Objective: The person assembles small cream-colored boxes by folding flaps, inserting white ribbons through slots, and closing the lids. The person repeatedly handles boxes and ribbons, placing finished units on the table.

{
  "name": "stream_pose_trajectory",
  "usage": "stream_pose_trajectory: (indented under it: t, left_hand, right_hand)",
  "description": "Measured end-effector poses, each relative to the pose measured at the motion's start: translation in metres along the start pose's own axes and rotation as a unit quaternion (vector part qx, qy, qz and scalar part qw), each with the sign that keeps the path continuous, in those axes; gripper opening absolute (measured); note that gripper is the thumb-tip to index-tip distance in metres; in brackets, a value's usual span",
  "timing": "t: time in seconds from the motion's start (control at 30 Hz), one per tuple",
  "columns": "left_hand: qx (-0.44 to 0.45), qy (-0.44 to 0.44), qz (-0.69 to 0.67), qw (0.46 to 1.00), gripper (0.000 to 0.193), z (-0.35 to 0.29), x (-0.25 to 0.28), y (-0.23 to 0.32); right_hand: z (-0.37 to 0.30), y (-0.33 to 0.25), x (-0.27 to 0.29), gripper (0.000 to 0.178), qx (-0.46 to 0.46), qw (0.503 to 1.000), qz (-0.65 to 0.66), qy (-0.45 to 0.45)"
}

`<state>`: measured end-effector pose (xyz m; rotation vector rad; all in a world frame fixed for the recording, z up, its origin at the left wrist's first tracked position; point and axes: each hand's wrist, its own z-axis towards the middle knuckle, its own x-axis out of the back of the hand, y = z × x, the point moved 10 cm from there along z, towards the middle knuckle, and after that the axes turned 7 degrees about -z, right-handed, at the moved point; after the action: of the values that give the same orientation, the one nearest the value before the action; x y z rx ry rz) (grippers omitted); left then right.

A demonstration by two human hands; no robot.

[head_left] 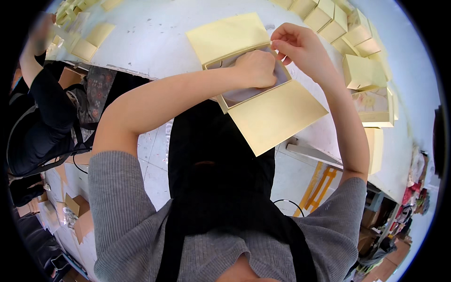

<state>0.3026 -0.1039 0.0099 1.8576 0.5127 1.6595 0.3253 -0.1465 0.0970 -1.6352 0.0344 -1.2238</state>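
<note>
A pale yellow cardboard box (pixel 286 84) lies at the table's near edge. One flap (pixel 230 34) is spread away from me, and the other flap (pixel 277 115) reaches over the edge toward me. Pale greyish lining (pixel 237 95) shows inside. My left hand (pixel 256 69) is down in the box, closed like a fist; its fingertips are hidden. Above the box's far right corner, my right hand (pixel 297 47) is closed with thumb and forefinger together. Whatever lies between those fingertips is too small to make out.
Many pale yellow boxes (pixel 364 71) are stacked along the right side of the white table (pixel 155 33). More open boxes (pixel 93 42) lie at the far left, where another person's arm (pixel 30 66) reaches in. An orange frame (pixel 321 188) stands below the table.
</note>
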Motion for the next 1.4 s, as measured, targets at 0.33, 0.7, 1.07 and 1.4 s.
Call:
stream_pose_trajectory:
  t: [0.33, 0.7, 1.07, 1.4]
  left_hand:
    - [-0.03, -0.215, -0.4, 0.891, 0.025, -0.04, 0.073, 0.034]
    - [-0.003, -0.173, -0.434, 0.884, 0.024, -0.093, 0.104, 0.05]
    - [-0.32, -0.096, -0.321, 0.886, 0.019, -0.157, 0.177, 0.064]
    - [-0.05, 0.115, -0.19, 0.974, 0.02, -0.09, 0.119, 0.02]
  right_hand:
    - [-0.017, -0.039, -0.004, 0.033, 0.052, 0.977, 0.141, -0.15]
    - [-0.013, -0.022, 0.006, 0.024, 0.129, 0.956, -0.258, 0.051]
    - [0.005, 0.053, 0.08, 0.036, -0.126, 0.984, -0.083, 0.092]
    - [-0.011, -0.027, 0.032, 0.029, 0.099, 0.986, 0.011, 0.134]
